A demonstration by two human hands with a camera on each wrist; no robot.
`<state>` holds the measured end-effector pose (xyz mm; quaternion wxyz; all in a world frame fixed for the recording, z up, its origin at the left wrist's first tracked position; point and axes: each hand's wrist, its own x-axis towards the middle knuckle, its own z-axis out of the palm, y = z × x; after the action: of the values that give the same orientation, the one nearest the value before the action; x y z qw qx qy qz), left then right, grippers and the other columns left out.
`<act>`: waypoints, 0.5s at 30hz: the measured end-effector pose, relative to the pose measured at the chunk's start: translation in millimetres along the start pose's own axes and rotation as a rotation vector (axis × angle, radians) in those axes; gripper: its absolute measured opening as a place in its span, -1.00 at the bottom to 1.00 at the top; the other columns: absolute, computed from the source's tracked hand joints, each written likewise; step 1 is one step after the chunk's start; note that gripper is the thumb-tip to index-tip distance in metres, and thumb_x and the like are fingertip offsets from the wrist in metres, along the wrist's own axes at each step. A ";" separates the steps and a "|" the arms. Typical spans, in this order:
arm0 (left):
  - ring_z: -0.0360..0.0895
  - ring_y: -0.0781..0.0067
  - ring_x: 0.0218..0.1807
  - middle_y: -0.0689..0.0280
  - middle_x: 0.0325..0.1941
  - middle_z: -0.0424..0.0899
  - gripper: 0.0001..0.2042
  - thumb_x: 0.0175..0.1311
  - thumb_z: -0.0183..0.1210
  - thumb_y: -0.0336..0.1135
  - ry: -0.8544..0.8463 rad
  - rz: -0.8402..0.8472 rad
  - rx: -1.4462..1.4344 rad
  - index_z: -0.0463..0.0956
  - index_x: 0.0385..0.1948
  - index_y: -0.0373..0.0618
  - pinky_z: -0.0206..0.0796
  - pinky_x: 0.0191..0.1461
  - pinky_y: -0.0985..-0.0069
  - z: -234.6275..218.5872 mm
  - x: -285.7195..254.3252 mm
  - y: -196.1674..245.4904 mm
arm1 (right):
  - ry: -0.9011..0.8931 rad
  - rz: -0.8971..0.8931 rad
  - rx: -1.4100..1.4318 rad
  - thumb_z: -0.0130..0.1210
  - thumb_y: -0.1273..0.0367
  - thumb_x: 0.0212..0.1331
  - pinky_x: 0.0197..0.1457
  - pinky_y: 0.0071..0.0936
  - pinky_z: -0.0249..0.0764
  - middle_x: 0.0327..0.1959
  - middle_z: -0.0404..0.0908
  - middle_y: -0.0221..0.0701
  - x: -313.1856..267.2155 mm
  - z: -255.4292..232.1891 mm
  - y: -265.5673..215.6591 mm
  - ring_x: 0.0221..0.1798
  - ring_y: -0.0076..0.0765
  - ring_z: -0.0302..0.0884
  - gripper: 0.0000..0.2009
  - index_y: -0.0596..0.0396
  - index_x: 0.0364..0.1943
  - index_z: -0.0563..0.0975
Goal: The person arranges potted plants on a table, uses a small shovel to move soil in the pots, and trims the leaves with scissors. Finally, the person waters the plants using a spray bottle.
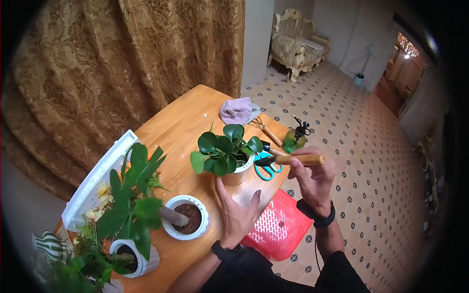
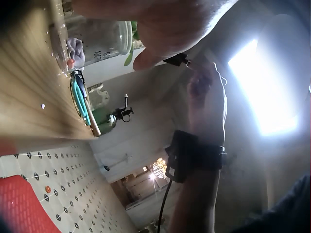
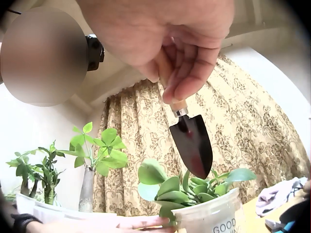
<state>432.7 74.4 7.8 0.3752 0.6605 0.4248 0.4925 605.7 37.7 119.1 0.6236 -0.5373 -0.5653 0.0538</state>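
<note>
My right hand (image 1: 315,178) grips the wooden handle of a small hand trowel (image 3: 194,145). Its dark pointed blade slants down above the leaves of a round-leaved potted plant (image 1: 222,149) in the right wrist view. That plant grows in a clear plastic pot (image 3: 209,213) with printed letters. Fingers fairly straight and thumb spread, my left hand (image 1: 238,215) lies against the near side of this pot. In the left wrist view the same pot stands upright on the wooden table.
Left of me stand a white pot (image 1: 205,222) of soil with a thick-stemmed plant, and another white pot (image 1: 146,263). Teal scissors (image 1: 266,173), a hand rake (image 1: 271,134), a green spray bottle (image 1: 293,140) and a purple cloth (image 1: 237,111) lie right. A red stool (image 1: 288,229) stands below the edge.
</note>
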 end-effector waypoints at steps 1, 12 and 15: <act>0.04 -0.10 0.54 -0.20 0.51 0.07 0.06 0.14 0.46 -0.13 0.025 -0.028 -0.002 -0.18 0.48 -0.42 -0.21 0.61 0.19 4.2 6.7 -2.8 | -0.048 -0.097 -0.058 0.31 0.51 0.20 -0.41 -0.60 0.56 -0.35 0.72 -0.29 5.1 2.7 5.2 -0.45 -0.50 0.67 -0.84 0.31 -0.20 0.62; 0.47 0.02 0.21 -0.03 0.17 0.51 -0.26 0.02 0.53 -0.31 0.139 -0.032 -0.115 0.30 0.22 -0.32 0.26 0.31 0.17 23.8 51.1 -16.0 | -0.297 -0.375 -0.256 0.39 0.43 0.11 -0.42 -0.41 0.49 -0.44 0.64 -0.30 33.0 35.3 10.1 -0.46 -0.25 0.63 -0.80 0.17 -0.24 0.61; 0.57 0.16 0.10 0.06 0.06 0.61 -0.41 0.05 0.51 -0.37 0.089 -0.042 -0.149 0.41 0.11 -0.32 0.35 0.23 0.24 19.6 59.3 -9.9 | -0.326 -0.378 -0.285 0.39 0.42 0.12 -0.42 -0.40 0.50 -0.44 0.64 -0.30 34.4 38.0 12.3 -0.46 -0.24 0.64 -0.80 0.16 -0.24 0.60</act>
<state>458.9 131.6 13.8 0.4143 0.5990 0.4172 0.5435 595.6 89.1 124.2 0.4415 -0.4890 -0.7501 -0.0577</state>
